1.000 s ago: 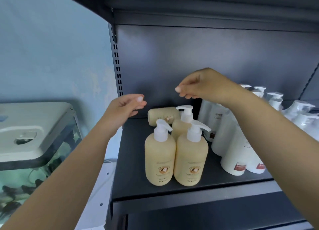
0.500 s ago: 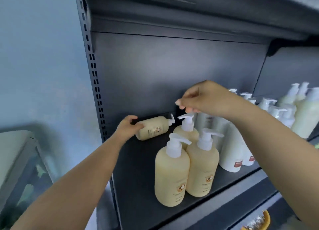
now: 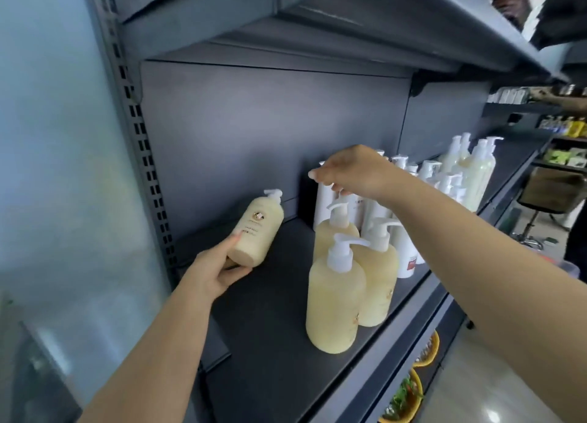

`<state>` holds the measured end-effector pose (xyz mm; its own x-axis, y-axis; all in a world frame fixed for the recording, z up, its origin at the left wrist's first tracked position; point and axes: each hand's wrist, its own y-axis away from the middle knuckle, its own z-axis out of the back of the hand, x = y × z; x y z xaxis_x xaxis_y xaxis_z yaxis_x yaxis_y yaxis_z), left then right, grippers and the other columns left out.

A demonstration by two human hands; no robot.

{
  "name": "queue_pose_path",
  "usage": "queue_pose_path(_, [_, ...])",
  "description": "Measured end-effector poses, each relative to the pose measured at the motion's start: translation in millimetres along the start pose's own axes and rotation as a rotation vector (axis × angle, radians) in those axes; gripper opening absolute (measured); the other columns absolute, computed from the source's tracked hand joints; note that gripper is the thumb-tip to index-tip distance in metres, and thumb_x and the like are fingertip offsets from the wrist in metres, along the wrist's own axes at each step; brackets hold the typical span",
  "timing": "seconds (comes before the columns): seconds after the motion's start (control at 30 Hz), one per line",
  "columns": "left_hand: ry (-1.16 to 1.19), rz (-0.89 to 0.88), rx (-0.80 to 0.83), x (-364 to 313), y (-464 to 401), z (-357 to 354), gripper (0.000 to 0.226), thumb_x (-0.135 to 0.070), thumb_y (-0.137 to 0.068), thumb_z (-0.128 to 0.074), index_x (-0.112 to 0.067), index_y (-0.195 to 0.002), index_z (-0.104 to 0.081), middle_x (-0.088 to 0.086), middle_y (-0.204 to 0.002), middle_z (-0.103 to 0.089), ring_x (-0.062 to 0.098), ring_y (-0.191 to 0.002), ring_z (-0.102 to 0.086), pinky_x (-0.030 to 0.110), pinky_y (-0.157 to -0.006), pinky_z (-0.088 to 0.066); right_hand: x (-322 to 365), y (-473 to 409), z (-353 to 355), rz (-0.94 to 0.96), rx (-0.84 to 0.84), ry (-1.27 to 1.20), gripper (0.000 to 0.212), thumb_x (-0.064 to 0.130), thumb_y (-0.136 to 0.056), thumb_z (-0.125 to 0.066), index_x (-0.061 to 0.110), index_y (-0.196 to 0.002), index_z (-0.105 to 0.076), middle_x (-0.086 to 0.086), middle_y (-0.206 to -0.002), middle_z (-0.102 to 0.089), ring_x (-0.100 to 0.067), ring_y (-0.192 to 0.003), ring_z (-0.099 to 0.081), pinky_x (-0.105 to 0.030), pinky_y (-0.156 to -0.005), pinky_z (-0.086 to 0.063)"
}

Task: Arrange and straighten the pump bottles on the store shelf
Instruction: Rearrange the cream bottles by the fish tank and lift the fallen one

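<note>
The left hand grips a cream bottle by its base, tilted, pump toward 1 o'clock, above the shelf. At 3 o'clock, 3 cream bottles stand upright. The right hand, fingers loosely curled, hovers over white bottles.

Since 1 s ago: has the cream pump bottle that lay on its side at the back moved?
Yes. The cream pump bottle is held tilted in the left hand, lifted forward and away from the dark back panel, left of the three upright cream bottles.
</note>
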<state>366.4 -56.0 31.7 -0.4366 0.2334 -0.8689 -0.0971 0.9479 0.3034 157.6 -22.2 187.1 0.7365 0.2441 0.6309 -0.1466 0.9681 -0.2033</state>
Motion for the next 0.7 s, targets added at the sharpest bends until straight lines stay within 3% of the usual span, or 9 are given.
queue_pose_path(0.07, [0.089, -0.051, 0.088, 0.2, 21.9, -4.7, 0.019, -0.018, -0.082, -0.061, -0.004, -0.095, -0.059, 0.013, -0.097, -0.064, 0.024, -0.094, -0.061, 0.042, -0.083, -0.050, 4.0, -6.2, -3.9, -0.057, 0.033, -0.110, 0.033, 0.031, -0.085, -0.059, 0.000, -0.095, -0.064, -0.001, -0.072, -0.055, -0.014, -0.067, -0.053, -0.019, -0.062, -0.046])
queue_pose_path(0.17, [0.072, -0.179, 0.239, -3.8, 49.1, -14.1, 0.018, -0.013, -0.080, -0.060, -0.006, -0.097, -0.062, 0.006, -0.089, -0.074, 0.020, -0.089, -0.068, 0.036, -0.081, -0.053, 7.1, -16.7, -7.7, -0.110, 0.044, -0.245, 0.042, 0.037, -0.083, -0.060, 0.000, -0.104, -0.063, -0.003, -0.084, -0.060, -0.014, -0.073, -0.057, -0.021, -0.071, -0.052])
queue_pose_path(0.27, [-0.061, -0.341, 0.373, -3.4, 67.0, -21.3, 0.033, -0.016, -0.065, -0.066, -0.015, -0.098, -0.063, -0.001, -0.093, -0.074, 0.013, -0.091, -0.069, 0.025, -0.077, -0.057, 11.2, -20.3, -9.3, -0.064, 0.056, -0.361, 0.030, 0.038, -0.082, -0.062, 0.008, -0.084, -0.064, -0.001, -0.073, -0.058, -0.014, -0.068, -0.056, -0.023, -0.072, -0.053])
queue_pose_path(0.33, [-0.155, -0.450, 0.350, 2.1, 70.2, -21.6, 0.045, -0.014, -0.059, -0.076, -0.024, -0.101, -0.062, -0.004, -0.103, -0.070, 0.011, -0.098, -0.066, 0.023, -0.081, -0.054, 13.6, -21.3, -7.7, -0.011, 0.019, -0.401, 0.027, 0.033, -0.082, -0.063, 0.014, -0.065, -0.054, 0.001, -0.063, -0.053, -0.010, -0.058, -0.053, -0.016, -0.058, -0.052])
queue_pose_path(0.4, [-0.231, -0.542, 0.287, 10.0, 70.8, -18.6, 0.053, -0.018, -0.057, -0.078, -0.029, -0.106, -0.060, -0.006, -0.109, -0.068, 0.011, -0.103, -0.064, 0.023, -0.083, -0.053, 14.7, -21.4, -6.7, 0.048, 0.014, -0.397, 0.028, 0.029, -0.081, -0.066, 0.015, -0.062, -0.050, 0.003, -0.060, -0.053, -0.007, -0.056, -0.053, -0.014, -0.052, -0.050])
queue_pose_path(0.53, [-0.487, -0.620, 0.125, 18.8, 73.6, -16.5, 0.061, -0.006, -0.067, -0.074, -0.032, -0.116, -0.048, -0.021, -0.103, -0.058, -0.003, -0.094, -0.059, 0.009, -0.066, -0.050, 22.0, -21.0, -18.1, 0.128, 0.143, -0.284, 0.015, 0.019, -0.078, -0.070, 0.012, -0.074, -0.057, 0.002, -0.068, -0.058, -0.007, -0.061, -0.057, -0.013, -0.060, -0.054])
queue_pose_path(0.63, [-0.592, -0.570, 0.142, 28.4, 68.1, -14.1, 0.069, -0.006, -0.068, -0.074, -0.027, -0.126, -0.043, -0.025, -0.102, -0.053, -0.004, -0.097, -0.056, 0.012, -0.072, -0.049, 21.1, -22.5, -34.2, 0.128, 0.190, -0.224, 0.016, 0.015, -0.076, -0.071, 0.013, -0.070, -0.056, 0.001, -0.069, -0.056, -0.012, -0.067, -0.058, -0.022, -0.071, -0.054])
queue_pose_path(0.7, [-0.634, -0.507, 0.176, 33.9, 64.1, -8.5, 0.068, -0.009, -0.069, -0.074, -0.024, -0.128, -0.043, -0.024, -0.102, -0.054, -0.003, -0.099, -0.055, 0.014, -0.079, -0.049, 16.4, -23.1, -41.9, 0.104, 0.231, -0.200, 0.013, 0.013, -0.076, -0.071, 0.010, -0.081, -0.060, -0.003, -0.077, -0.059, -0.017, -0.078, -0.060, -0.027, -0.078, -0.054])
